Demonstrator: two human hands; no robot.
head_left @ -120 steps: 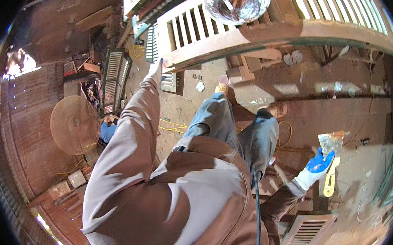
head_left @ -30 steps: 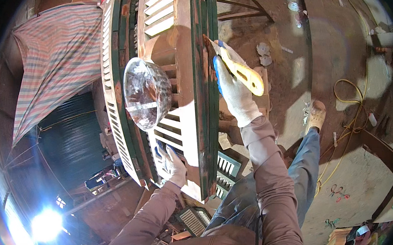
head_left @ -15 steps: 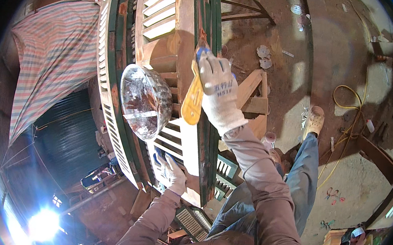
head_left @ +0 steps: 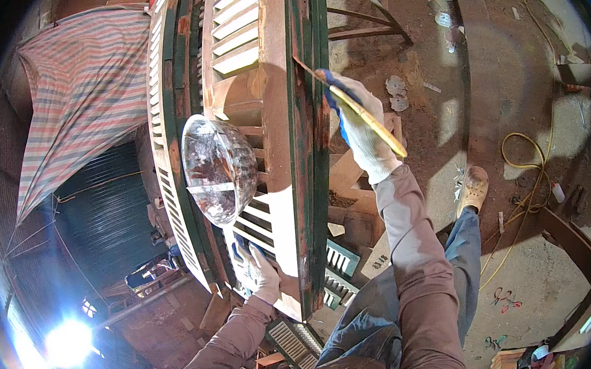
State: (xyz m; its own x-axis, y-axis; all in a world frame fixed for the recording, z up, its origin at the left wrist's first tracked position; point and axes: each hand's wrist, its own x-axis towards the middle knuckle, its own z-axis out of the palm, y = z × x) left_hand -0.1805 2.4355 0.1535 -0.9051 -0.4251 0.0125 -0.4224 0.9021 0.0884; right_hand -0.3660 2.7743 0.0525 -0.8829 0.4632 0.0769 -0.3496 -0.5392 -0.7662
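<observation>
My right hand, in a white glove with blue on the palm side, grips a putty knife with a yellow handle. The thin blade slants left, and its tip is at the dark green edge of a louvred wooden shutter standing on edge. Lower down, my left hand, gloved alike, lies on the shutter's slats with its fingers stretched out. Just above it, a round bowl smeared inside with whitish and brown stuff rests tilted against the shutter. A pale flat strip crosses the bowl.
More louvred shutters stand close on the left. Beyond them hangs a striped sheet. On the right floor lie a yellow cord, paper discs and scraps. Wooden frames stand beside my legs; a glaring light is at lower left.
My right hand has moved right and slightly down, turning the putty knife from near upright to slanting, handle toward lower right. My left hand stays on the slats.
</observation>
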